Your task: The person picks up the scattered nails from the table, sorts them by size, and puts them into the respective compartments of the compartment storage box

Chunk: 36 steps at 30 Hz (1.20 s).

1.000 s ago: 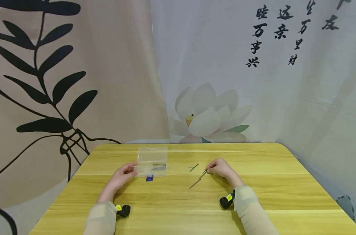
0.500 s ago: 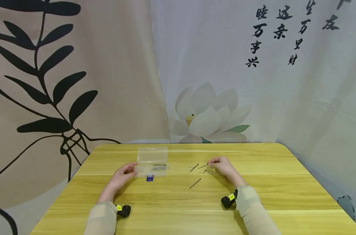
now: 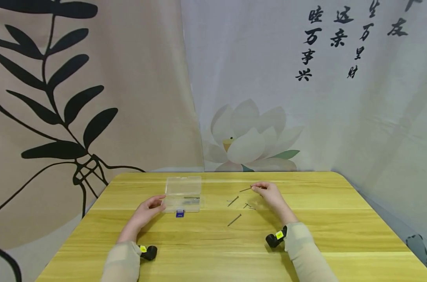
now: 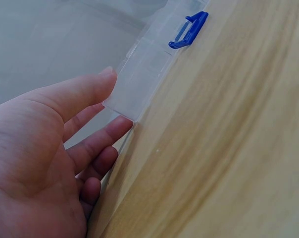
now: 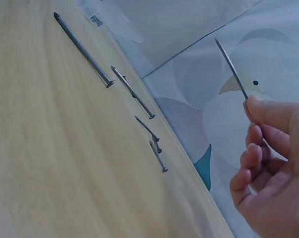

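My left hand [image 3: 148, 213] holds the left side of a clear plastic box [image 3: 167, 204] with its lid raised. In the left wrist view the thumb [image 4: 107, 82] lies against the box's upper edge and the fingers [image 4: 122, 126] touch its lower corner. A blue latch [image 4: 191, 32] hangs at the box's front. Thumb and index finger of my right hand [image 3: 270, 194] pinch a nail [image 3: 245, 189] near its head, above the table, its point facing left. Several other nails lie below: a long one [image 5: 82, 49], medium ones [image 5: 132, 91] and small ones [image 5: 158, 157].
Thin metal pieces [image 3: 191, 198] are visible inside the box. The wooden table [image 3: 199, 250] has its far edge close behind the box. A printed curtain [image 3: 146, 98] hangs beyond it. A black camera [image 3: 275, 239] is strapped at the right wrist, another [image 3: 149, 253] at the left.
My right hand has lifted a nail from the group, carrying it up and toward the far edge. The left hand stays at the box.
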Tool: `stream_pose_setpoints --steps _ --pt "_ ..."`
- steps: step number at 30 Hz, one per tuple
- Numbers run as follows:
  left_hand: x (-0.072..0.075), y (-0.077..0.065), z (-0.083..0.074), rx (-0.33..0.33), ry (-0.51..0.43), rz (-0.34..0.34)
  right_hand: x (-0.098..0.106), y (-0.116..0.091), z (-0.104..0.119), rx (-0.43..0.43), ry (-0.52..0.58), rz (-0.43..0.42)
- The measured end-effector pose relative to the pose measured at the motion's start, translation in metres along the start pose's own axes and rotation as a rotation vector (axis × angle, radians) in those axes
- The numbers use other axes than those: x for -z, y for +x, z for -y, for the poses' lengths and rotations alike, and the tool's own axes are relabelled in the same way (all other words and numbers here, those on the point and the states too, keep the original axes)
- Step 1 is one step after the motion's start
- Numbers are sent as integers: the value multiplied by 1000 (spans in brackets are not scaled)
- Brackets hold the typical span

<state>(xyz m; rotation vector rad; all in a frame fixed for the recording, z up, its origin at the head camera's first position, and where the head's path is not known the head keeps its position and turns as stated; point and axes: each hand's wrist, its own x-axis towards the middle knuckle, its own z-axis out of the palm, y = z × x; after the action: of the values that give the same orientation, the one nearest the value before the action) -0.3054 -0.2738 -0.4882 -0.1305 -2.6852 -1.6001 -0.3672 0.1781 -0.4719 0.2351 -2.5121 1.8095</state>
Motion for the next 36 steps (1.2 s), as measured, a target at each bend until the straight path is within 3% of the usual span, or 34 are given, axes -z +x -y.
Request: stream_pose_setpoints --steps 11,17,25,36 --pt "1 -2 2 8 -28 10 2 -2 5 -3 21 -22" --pt "2 -1 4 4 -42 7 -4 -1 5 43 -27 -30" --pt "4 2 4 -6 -23 10 -25 4 15 23 -26 7" --pt "3 0 6 -15 -19 0 -65 29 26 0 95 31"
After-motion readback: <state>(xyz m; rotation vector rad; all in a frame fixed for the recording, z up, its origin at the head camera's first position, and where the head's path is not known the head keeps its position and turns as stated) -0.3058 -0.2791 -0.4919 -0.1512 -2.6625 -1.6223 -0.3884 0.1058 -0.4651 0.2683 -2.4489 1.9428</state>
